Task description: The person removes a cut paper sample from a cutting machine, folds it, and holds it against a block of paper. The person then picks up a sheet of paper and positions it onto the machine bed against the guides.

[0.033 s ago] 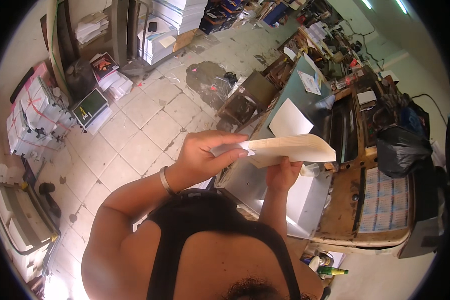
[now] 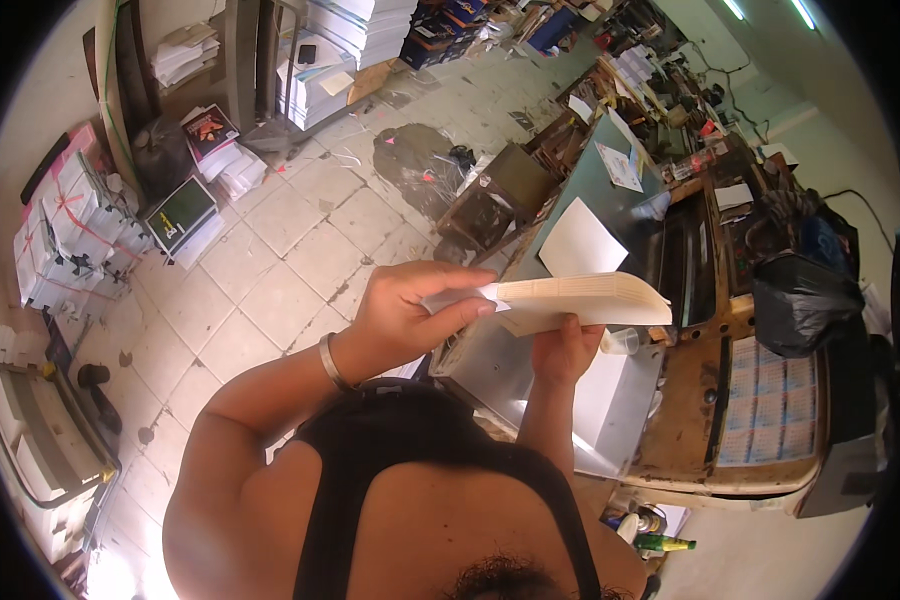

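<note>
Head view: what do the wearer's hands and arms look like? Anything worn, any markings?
Left hand and right hand ungloved; both arms sleeveless. A pale, metallic-looking bangle rings the left wrist; none shows on the right. Black garment with shoulder straps. No cables or markings that I can make out.

Light tubes (image 2: 803,13) glow white far above and to the right of the book (image 2: 585,303) I hold, while far below and left of it glare burns out the floor (image 2: 114,575). The worktop (image 2: 625,420) just beneath my book shines pale; the black bag (image 2: 808,303) to its right sinks into shadow. Around it I see fairly sharply, but distant clutter softens and edges bow.
</note>
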`<action>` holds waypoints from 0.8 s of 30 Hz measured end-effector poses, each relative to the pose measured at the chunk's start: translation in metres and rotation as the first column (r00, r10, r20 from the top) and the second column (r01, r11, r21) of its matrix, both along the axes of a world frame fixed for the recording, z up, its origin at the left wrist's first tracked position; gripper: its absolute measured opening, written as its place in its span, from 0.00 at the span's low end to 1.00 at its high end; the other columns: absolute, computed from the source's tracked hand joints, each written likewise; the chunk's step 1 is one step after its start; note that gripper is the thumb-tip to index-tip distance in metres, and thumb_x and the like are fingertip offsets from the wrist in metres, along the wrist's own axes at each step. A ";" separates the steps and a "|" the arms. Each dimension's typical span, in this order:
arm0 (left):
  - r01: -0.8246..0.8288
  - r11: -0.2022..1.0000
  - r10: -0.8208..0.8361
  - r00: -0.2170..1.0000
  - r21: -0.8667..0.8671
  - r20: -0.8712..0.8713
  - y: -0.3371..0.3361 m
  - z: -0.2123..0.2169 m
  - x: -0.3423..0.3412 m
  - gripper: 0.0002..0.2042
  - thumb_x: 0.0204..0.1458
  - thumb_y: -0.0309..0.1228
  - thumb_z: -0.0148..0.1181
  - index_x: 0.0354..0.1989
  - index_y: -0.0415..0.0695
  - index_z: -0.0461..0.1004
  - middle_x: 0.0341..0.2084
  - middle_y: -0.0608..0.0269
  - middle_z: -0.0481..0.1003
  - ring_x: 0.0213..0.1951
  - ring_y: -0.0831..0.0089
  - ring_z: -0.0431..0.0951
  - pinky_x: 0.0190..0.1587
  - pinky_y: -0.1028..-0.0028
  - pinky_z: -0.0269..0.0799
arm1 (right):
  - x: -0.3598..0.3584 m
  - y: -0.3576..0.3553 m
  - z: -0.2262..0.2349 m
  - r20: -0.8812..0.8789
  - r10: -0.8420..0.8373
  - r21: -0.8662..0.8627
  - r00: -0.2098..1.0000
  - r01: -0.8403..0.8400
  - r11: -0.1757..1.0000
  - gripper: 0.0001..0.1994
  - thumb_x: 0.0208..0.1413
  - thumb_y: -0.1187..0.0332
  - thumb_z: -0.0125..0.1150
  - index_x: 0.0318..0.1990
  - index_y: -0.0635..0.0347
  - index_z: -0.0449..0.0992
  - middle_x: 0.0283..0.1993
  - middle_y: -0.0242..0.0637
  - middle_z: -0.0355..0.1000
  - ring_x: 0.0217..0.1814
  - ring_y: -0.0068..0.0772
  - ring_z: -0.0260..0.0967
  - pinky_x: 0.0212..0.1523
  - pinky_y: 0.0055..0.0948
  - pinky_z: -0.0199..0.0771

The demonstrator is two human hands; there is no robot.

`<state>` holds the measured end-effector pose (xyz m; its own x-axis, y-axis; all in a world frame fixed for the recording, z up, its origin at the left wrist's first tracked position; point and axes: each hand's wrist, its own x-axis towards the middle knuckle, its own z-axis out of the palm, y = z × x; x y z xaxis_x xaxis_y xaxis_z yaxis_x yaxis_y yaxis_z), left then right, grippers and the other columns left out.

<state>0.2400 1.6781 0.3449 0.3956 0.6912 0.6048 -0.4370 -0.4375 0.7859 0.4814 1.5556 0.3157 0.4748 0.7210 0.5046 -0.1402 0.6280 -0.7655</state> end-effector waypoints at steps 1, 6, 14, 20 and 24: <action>-0.006 1.000 0.006 1.000 0.001 0.001 0.001 -0.001 -0.002 0.13 0.55 0.25 0.76 0.48 0.37 0.86 0.41 0.52 0.87 0.41 0.70 0.87 0.44 0.73 0.81 | -0.004 0.001 0.002 -0.007 0.005 0.000 1.000 -0.005 1.000 0.28 0.64 0.74 0.67 0.69 0.66 0.65 0.64 0.44 0.74 0.67 0.42 0.73 0.71 0.46 0.70; -0.043 0.994 0.049 0.997 0.103 -0.053 0.009 -0.002 -0.013 0.13 0.54 0.24 0.76 0.47 0.36 0.86 0.43 0.50 0.87 0.44 0.67 0.89 0.48 0.72 0.82 | -0.008 0.005 -0.004 0.025 -0.039 -0.029 0.999 0.040 0.999 0.29 0.65 0.70 0.69 0.70 0.64 0.65 0.66 0.45 0.74 0.66 0.46 0.75 0.70 0.51 0.73; -0.032 0.999 0.032 0.999 -0.005 -0.029 0.008 -0.002 -0.014 0.14 0.52 0.23 0.77 0.48 0.36 0.86 0.43 0.50 0.87 0.43 0.70 0.88 0.47 0.72 0.83 | -0.023 0.008 0.001 0.062 -0.097 -0.060 0.993 0.101 0.993 0.31 0.65 0.71 0.69 0.72 0.65 0.63 0.66 0.45 0.73 0.67 0.46 0.74 0.71 0.49 0.72; -0.088 0.994 0.080 0.989 0.059 0.127 0.011 -0.006 -0.003 0.12 0.52 0.19 0.77 0.44 0.37 0.85 0.44 0.46 0.86 0.45 0.64 0.89 0.51 0.69 0.83 | -0.028 0.001 -0.003 0.026 -0.135 -0.085 0.991 0.137 0.987 0.32 0.65 0.69 0.70 0.72 0.64 0.63 0.67 0.44 0.72 0.69 0.45 0.72 0.71 0.49 0.72; -0.062 0.993 0.045 0.986 0.105 0.160 0.011 -0.012 0.003 0.11 0.52 0.19 0.77 0.42 0.36 0.84 0.45 0.44 0.86 0.46 0.60 0.89 0.51 0.66 0.84 | -0.028 -0.002 -0.002 0.047 -0.158 -0.052 0.986 0.160 0.986 0.31 0.65 0.67 0.71 0.71 0.64 0.64 0.68 0.44 0.72 0.69 0.45 0.71 0.71 0.51 0.71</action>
<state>0.2428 1.6894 0.3330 0.2541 0.6350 0.7295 -0.5247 -0.5431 0.6555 0.4535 1.5536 0.3139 0.5647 0.6655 0.4881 -0.0081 0.5958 -0.8031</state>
